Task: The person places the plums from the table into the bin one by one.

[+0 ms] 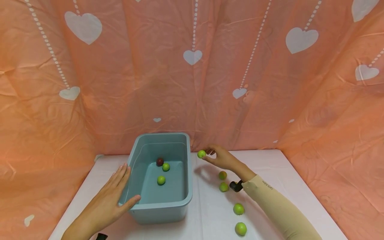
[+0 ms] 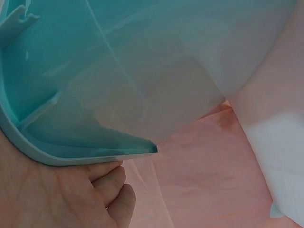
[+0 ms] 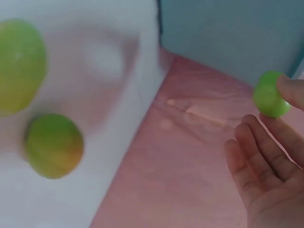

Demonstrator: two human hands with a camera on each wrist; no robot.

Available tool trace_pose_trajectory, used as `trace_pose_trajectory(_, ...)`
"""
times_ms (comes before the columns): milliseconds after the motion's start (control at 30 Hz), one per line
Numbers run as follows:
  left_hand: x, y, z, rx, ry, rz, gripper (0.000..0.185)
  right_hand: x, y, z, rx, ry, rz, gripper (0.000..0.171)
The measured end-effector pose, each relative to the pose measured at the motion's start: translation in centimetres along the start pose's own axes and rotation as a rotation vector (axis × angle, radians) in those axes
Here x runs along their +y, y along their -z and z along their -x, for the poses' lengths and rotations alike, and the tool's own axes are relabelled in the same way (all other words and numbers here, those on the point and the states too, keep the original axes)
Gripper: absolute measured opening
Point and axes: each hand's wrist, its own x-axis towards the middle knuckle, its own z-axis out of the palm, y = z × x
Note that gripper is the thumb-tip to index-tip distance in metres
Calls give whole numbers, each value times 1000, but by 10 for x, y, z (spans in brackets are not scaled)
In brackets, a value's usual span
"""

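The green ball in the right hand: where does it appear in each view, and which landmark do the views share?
Head: green ball at centre, pinched by the right hand, just right of the tub.
Left wrist: not in it; only the tub's rim and the left hand show.
Right wrist: at the right edge, at the fingertips.
Shared landmark: the tub.

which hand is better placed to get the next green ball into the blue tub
Right. The right hand already pinches a green ball just beside the tub rim. The left hand lies flat against the tub's left wall.
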Motion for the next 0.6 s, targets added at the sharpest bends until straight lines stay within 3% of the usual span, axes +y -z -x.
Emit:
trace_pose_trajectory(267, 1, 1, -1, -16, 14, 17, 101, -15, 10, -6, 24, 53, -58, 28)
trace_pose_trajectory(600, 0, 0, 0, -1, 7, 5, 101, -28, 14, -13, 37, 74, -41, 26)
